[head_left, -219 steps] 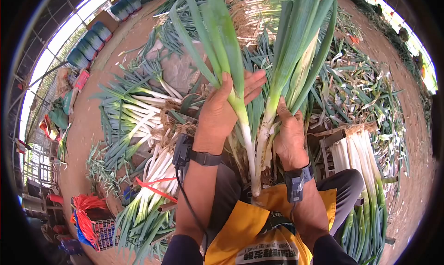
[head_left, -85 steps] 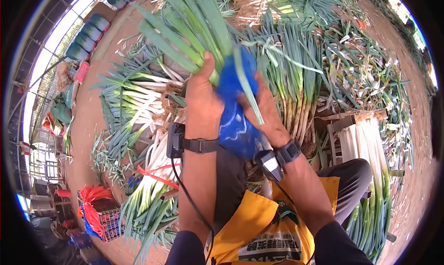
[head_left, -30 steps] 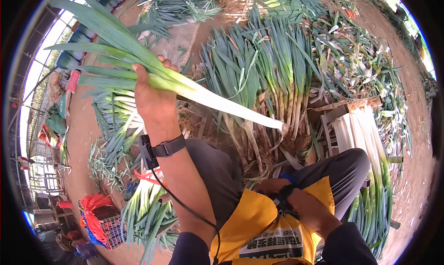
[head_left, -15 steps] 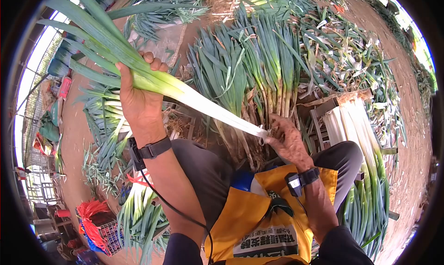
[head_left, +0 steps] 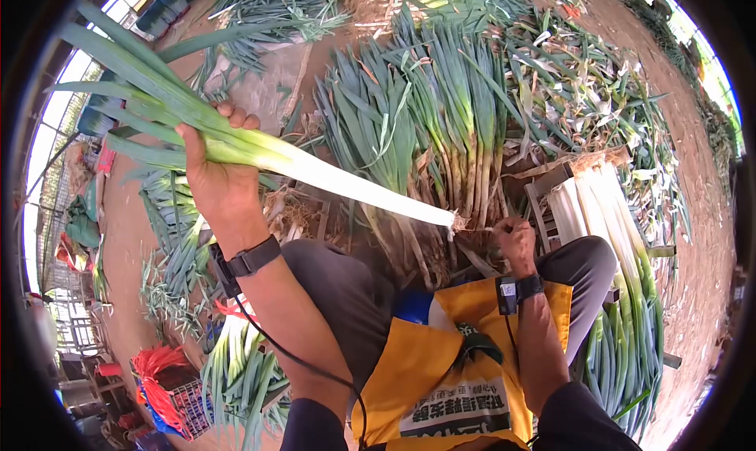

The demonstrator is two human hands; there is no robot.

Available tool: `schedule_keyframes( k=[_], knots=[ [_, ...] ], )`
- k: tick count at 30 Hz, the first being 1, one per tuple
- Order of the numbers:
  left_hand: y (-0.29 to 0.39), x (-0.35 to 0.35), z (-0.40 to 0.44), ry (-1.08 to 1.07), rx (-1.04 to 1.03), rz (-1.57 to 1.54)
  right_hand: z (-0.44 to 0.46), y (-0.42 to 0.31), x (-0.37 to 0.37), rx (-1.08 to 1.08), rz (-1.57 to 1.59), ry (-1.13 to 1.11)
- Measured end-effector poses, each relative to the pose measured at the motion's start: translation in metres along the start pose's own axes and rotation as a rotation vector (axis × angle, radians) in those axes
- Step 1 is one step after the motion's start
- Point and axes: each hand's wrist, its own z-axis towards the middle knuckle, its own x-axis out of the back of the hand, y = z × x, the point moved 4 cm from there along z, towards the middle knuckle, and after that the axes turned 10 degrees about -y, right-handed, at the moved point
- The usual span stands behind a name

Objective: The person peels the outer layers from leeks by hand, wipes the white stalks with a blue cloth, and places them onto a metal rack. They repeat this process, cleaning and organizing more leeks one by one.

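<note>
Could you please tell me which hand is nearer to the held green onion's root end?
Right. The right hand is just beside the root end, while the left hand grips the green onion near its leaves.

A plastic crate with open lattice sides stands on a bare, reddish-brown earth floor that runs past it and around to the far right. Left of the crate, a dark stand carries a jumble of containers, a red cylinder among them. Above the crate along the left side rises a wire-mesh wall framed with metal bars, white daylight glaring through its openings; a green bag sits against it. A pale sheet lies on the ground well beyond the crate. Farthest from the crate, at upper right, more strong daylight enters above a shaded green strip.
</note>
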Motion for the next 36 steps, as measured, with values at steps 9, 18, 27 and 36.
schedule_keyframes(
  k=[9,18,27,36],
  knots=[
    [0.004,0.019,-0.001,0.080,0.016,-0.068,-0.012,-0.066,-0.049,-0.050,0.657,-0.511],
    [-0.019,0.023,0.000,0.100,0.109,0.070,0.007,0.031,-0.064,0.287,-0.202,0.301],
    [-0.026,0.014,0.014,-0.025,0.153,0.061,-0.024,-0.007,-0.036,0.145,-0.934,0.183],
    [0.001,-0.028,0.003,-0.042,0.076,0.222,-0.007,0.072,-0.071,-0.070,-0.821,0.239]
  ],
)
